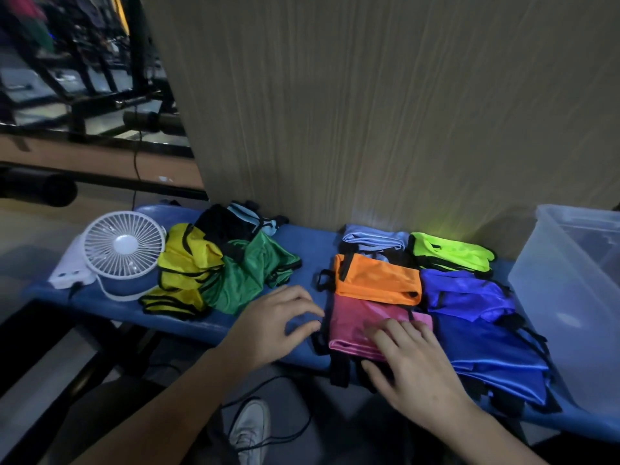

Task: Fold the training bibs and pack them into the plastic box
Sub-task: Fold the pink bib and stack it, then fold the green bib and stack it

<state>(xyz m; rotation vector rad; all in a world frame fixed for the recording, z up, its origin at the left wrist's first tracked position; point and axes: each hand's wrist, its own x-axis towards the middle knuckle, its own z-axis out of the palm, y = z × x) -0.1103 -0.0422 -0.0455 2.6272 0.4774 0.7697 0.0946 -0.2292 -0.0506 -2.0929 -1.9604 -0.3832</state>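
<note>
The right hand point(407, 360) lies with fingers spread and nearly straight on the folded pink bib point(355, 330), pressing it flat at the front edge of the blue bench point(312, 243), probably to smooth the slippery fabric so the fold keeps. The thumb sits below the bib's front edge, where black straps hang over the bench's edge. The left hand point(278, 320) hovers or rests just left of the pink bib with fingers loosely curled and holding nothing; whether the fingertips touch the bench I cannot tell.

Around the pink bib the folded ones lie close together: an orange bib point(375, 280) overlapping its far edge, a royal blue bib point(489, 354) at its right along the front edge, a purple-blue bib point(466, 293) behind that, and a light blue bib point(372, 239) and a neon green bib point(449, 250) at the back edge against the wooden panel point(369, 112). Grouped so near the plastic box point(570, 290), at the right end of the bench, they look staged for packing. The box is cut off by the picture's right edge, and its cloudy walls make it hard to say what it holds.

Toward the left end sits an unfolded heap: a green bib point(251, 273), a yellow bib point(188, 266), and dark and pale blue cloth behind them, too tangled to count. A white fan point(124, 250) stands at the left end. The dim light blurs finer details.
</note>
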